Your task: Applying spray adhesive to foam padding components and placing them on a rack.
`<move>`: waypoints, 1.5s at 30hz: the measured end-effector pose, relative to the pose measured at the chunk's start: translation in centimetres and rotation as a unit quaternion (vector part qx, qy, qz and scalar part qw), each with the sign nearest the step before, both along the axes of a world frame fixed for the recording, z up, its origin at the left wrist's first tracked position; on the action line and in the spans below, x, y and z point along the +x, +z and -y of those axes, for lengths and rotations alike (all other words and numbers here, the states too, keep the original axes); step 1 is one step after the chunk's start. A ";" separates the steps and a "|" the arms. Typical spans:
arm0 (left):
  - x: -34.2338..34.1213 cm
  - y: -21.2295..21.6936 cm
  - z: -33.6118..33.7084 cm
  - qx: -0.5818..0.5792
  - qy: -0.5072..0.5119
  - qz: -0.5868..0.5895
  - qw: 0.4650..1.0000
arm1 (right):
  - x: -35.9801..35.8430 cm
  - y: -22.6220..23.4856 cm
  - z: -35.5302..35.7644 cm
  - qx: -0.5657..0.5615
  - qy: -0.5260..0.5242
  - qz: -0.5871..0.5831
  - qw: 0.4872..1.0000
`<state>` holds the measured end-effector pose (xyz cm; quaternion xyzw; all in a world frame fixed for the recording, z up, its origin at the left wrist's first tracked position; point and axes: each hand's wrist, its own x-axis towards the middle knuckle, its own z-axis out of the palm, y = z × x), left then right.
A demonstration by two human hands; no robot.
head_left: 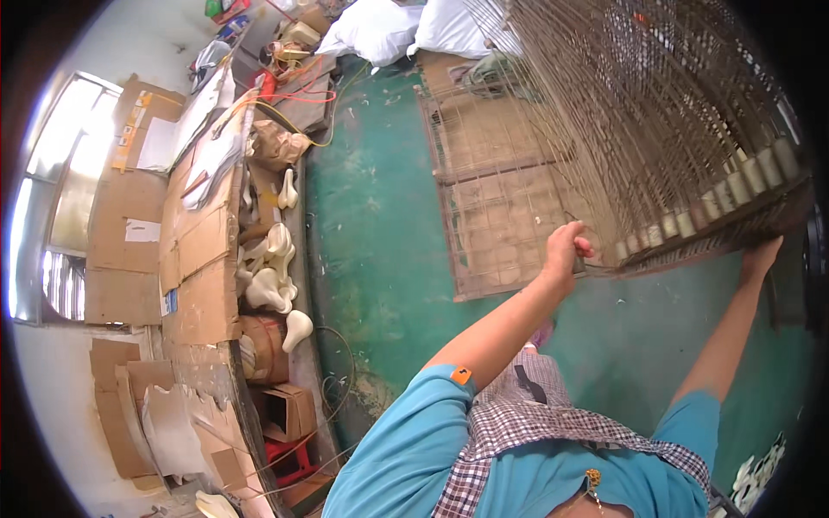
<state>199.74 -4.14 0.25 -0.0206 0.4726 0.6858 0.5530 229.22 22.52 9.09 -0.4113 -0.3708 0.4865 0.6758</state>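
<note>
A: Where are the hands?
B: Well apart, over on the right side of the frame. The left hand is right of centre, fingers curled, at the near left corner of a big brown wire rack.
A: Gripping it?
B: I can't tell whether the fingers close on it. The right hand is at the rack's lower edge, far right — its fingertips are hidden, so I can't tell its grip either.
A: And the rack itself?
B: It fills the upper right, set at a slant, its wires packed close. A row of pale, stubby pieces runs along the lower edge.
A: Anything beside it?
B: Just left of it, a flat wire grid with brown panels showing through lies on the green floor.
A: Nearer the wearer?
B: A checked apron over a blue top, bottom centre.
A: Farther out?
B: White sacks at the top centre. On the left, a surface covered in cardboard — cream-coloured, rounded pieces are heaped under its right edge — and a bright window at the far left.
</note>
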 end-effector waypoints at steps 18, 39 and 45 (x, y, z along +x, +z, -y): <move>-17.2 2.7 46.0 -0.013 0.242 -0.122 0.962 | -14.3 -3.4 42.6 -0.054 0.242 -0.170 0.954; 10.4 -9.5 20.2 -0.335 -0.140 -0.188 0.913 | 10.7 -12.3 17.3 -0.087 0.490 0.470 0.729; 15.6 -4.5 -10.8 -0.227 -0.260 -0.293 0.892 | 32.3 -13.8 8.2 -0.282 0.118 0.191 0.933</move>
